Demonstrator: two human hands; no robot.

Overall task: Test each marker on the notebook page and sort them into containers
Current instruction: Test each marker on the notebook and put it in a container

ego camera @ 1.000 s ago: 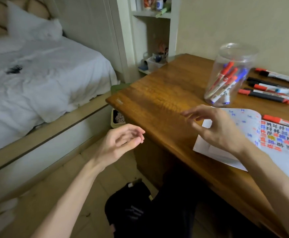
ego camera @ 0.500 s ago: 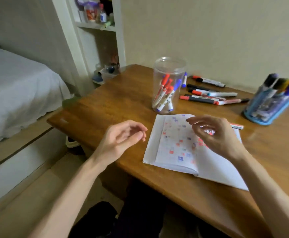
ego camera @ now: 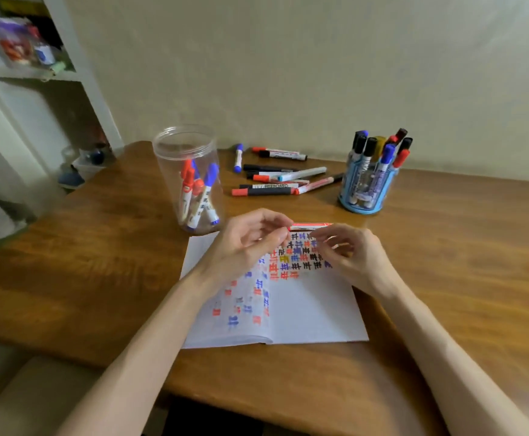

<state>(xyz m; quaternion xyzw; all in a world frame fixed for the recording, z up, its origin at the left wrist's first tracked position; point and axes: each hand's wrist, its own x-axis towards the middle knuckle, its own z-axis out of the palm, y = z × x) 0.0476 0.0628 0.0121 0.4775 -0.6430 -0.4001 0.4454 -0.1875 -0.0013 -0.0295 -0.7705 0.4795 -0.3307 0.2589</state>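
Head view. Entry: one red marker (ego camera: 310, 227), next up for testing.

- Position: lies flat at the top edge of the open notebook (ego camera: 313, 313), on the wooden desk (ego camera: 99, 262), between the two hands.
- Axis: long axis runs left to right across the view, parallel to the notebook's top edge. Red end toward the left hand, far end toward the right.
- Left hand (ego camera: 247, 247): hangs over the notebook's left page, thumb (ego camera: 275, 217) and forefinger bent toward each other with a narrow gap, and the marker's left end sits right at that gap. Motion blur hides whether they already pinch it, so I cannot tell.
- Right hand (ego camera: 354, 256): over the right page, fingers loosely bent, nothing in them. Its fingertips (ego camera: 318, 239) lie just on the near side of the barrel, apart from it as far as can be seen.
- Nearer hand: the left, by its fingertips, and it meets the marker end-on. The right comes at the barrel from the side.
- Judgement: the pick-up turns on this end-to-end layout, since each hand can take one end, which suits pulling the cap.
- Containers: clear jar (ego camera: 175, 146) with several markers, left of the notebook. Blue holder (ego camera: 365, 199) with upright markers, to the right.
- Untested stock: loose markers (ego camera: 272, 180) lying between the two containers.
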